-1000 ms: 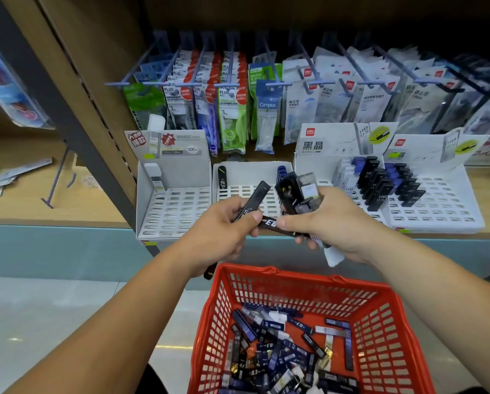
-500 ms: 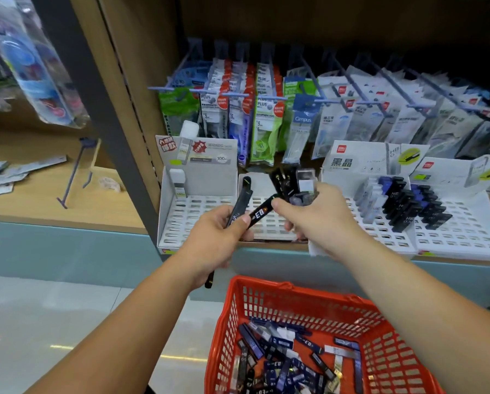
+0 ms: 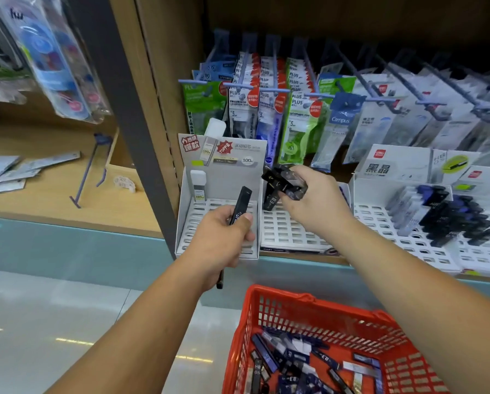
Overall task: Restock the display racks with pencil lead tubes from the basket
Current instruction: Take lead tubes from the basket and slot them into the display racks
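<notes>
Head camera showed my left hand (image 3: 223, 237) at mid-frame curled round one black lead tube (image 3: 239, 206) above the near-bare leftmost display rack (image 3: 206, 217). My right hand (image 3: 314, 203) was clamped on a bunch of tubes (image 3: 285, 183) over the middle rack (image 3: 283, 231), whose slots looked mostly unfilled. The rightmost rack (image 3: 380, 220) held a partial block of dark tubes (image 3: 459, 220). Many loose tubes (image 3: 295, 365) lay in the red basket (image 3: 295, 317) at lower right, so I judged the restocking barely begun.
</notes>
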Tool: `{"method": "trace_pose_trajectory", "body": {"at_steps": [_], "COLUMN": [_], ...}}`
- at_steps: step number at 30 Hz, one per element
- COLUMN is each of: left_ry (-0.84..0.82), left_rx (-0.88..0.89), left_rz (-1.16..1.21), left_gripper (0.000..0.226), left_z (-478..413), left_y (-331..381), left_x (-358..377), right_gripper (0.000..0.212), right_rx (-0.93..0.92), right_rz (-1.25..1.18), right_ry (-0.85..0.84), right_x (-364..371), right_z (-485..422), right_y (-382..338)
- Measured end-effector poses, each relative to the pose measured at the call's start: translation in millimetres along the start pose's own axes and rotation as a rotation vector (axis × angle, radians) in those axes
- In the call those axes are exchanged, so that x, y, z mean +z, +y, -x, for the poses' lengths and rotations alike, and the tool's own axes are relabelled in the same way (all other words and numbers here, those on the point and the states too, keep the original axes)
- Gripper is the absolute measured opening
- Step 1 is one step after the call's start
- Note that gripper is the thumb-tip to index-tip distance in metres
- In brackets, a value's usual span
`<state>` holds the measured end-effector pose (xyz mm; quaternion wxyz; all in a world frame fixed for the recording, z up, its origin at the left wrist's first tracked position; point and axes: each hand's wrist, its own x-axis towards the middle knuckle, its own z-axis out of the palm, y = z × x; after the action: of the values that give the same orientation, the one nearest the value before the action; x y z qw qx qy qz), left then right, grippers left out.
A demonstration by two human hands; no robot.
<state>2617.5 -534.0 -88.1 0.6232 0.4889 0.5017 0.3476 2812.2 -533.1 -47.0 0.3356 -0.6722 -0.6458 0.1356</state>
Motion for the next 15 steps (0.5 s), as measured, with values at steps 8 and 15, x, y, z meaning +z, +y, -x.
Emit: {"method": "trace_pose_trajectory", "body": {"at_steps": [8,15], "left_ry": [0.004,0.037], "left_rx": [-0.017,-0.026], "left_rz": [0.12,0.19], "left_gripper": [0.015,0.014], "left_z": [-4,-4], "left_y": [6,11], "left_x": [5,5], "right_gripper": [0.023,0.025], "right_rx": [-0.078,-0.063], "right_rz": [0.109,0.107], "right_ry": [-0.118,0.001], "right_x": [10,20], "right_z": [-11,-15], "right_y": [8,12]}}
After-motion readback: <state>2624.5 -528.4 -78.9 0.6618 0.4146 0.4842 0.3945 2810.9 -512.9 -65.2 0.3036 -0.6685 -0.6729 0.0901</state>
